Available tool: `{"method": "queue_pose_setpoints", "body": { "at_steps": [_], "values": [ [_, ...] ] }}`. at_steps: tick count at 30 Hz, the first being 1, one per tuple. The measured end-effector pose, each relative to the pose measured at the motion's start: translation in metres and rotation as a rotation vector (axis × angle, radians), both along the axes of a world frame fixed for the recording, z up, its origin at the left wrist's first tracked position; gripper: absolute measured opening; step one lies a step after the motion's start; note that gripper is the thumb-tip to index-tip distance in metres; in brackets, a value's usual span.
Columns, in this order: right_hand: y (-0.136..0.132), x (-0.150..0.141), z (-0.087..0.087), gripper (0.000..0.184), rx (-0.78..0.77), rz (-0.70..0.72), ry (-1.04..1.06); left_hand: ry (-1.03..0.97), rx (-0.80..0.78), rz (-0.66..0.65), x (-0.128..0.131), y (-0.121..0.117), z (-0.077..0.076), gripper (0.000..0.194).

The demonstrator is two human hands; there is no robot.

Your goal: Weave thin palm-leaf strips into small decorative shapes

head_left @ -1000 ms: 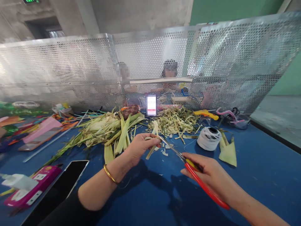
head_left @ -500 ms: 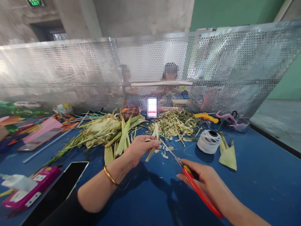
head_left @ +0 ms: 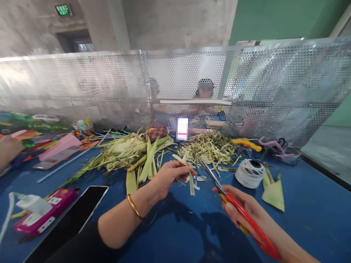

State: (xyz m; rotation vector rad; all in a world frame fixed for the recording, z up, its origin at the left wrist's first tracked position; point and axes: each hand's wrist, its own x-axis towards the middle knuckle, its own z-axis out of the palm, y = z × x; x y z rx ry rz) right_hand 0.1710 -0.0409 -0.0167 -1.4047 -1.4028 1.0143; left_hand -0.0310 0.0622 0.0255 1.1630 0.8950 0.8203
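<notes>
My left hand, with a gold bangle at the wrist, pinches a pale strip of corn husk above the middle of the table. The strip's lower end hangs below the fingertips. In my right hand is a pair of scissors with red and yellow handles. Its blades point up and to the left, just right of the strip and apart from it. Behind my left hand lies a heap of long husks. Shredded husk strips are piled behind the scissors.
A spool of white thread and a folded husk piece lie at right. At left are a black phone and a purple power strip. Another person's hand shows at the left edge. A perforated metal screen stands behind.
The scissors have moved right, away from my left fingers, and their blades now point more upward. The strip in my left hand has turned to hang down. Another person's hand has come in at left.
</notes>
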Motion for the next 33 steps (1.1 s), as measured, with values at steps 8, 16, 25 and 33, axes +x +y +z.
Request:
{"method": "queue_pose_setpoints", "body": {
  "at_steps": [8, 16, 25, 33],
  "values": [
    [0.004, 0.005, -0.008, 0.055, 0.081, -0.128, -0.01, -0.121, -0.146, 0.107, 0.003, -0.001, -0.007, 0.012],
    [0.006, 0.005, 0.01, 0.053, 0.104, -0.264, 0.177, -0.121, -0.153, -0.025, 0.018, -0.026, -0.01, 0.017],
    [0.008, -0.004, 0.008, 0.066, 0.057, -0.181, 0.33, -0.055, -0.071, -0.125, 0.029, -0.051, -0.016, 0.019],
    [0.007, -0.01, 0.007, 0.062, -0.02, -0.129, 0.307, -0.064, -0.142, -0.133, 0.033, -0.052, -0.022, 0.023]
  ]
}}
